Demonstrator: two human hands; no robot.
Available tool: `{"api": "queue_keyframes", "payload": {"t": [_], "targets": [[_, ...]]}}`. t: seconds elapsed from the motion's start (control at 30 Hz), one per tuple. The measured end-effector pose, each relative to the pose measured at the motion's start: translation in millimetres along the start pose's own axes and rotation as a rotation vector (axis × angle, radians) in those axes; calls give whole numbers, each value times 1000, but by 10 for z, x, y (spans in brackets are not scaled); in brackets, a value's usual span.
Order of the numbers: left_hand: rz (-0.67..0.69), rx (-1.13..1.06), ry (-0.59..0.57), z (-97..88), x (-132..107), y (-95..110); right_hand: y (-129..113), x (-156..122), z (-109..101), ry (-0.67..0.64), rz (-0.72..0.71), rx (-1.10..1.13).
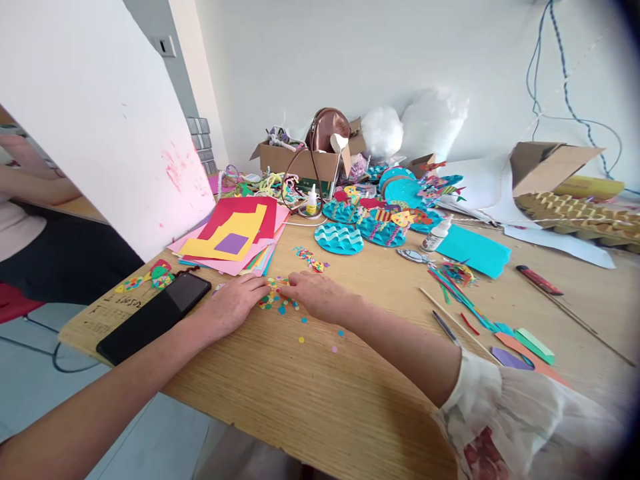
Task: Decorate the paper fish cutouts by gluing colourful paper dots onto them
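Touching paper dots (pixel 281 309), left hand (pixel 237 300) and right hand (pixel 318 295), grips unclear, face a box (pixel 285 160) bearing a brown bag (pixel 331 124).

Hands (pixel 237 301) close together, forearms (pixel 405 345) angled inward

At 12 o'clock in our view we see a brown bag (pixel 329 130) and an open box (pixel 296 162); at 2, wires (pixel 565 75) along the wall (pixel 400 47); at 3, an egg tray (pixel 575 217); at 8, a phone (pixel 155 317); at 9, another person (pixel 17 230); at 10, a white panel (pixel 100 113).
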State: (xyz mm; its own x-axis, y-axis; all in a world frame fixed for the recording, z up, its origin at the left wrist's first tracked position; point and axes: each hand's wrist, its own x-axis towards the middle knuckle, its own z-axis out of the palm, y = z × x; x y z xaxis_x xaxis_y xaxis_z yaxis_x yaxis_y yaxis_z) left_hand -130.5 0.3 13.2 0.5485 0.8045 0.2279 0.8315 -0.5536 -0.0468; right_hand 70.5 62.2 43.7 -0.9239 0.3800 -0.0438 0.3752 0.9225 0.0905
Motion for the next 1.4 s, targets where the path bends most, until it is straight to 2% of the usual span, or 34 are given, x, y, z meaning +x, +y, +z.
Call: {"api": "queue_keyframes", "payload": {"t": [0.17, 0.33, 0.43, 0.53, 0.7, 0.97, 1.2, 1.4], "targets": [[-30, -64, 38, -10, -8, -17, 27, 26, -36, -2, 32, 84], [-141, -111, 33, -43, 68, 10, 67, 173, -66, 19, 202, 288], [-210, -143, 64, -33, 134, 2, 81, 248, -96, -10, 260, 328], [-270, -193, 134, -38, 193, -6, 66, 306, -98, -43, 273, 310], [-371, -328, 316, -85, 268, 43, 9, 422, -26, -74, 279, 236], [-369, -393, 455, -38, 279, 56, -47, 490, -44, -122, 267, 171], [-439, -461, 432, -65, 252, 44, -66, 500, -73, -155, 272, 195], [-529, -556, 417, -68, 224, 36, -31, 484, -28, -120, 291, 267]]}}
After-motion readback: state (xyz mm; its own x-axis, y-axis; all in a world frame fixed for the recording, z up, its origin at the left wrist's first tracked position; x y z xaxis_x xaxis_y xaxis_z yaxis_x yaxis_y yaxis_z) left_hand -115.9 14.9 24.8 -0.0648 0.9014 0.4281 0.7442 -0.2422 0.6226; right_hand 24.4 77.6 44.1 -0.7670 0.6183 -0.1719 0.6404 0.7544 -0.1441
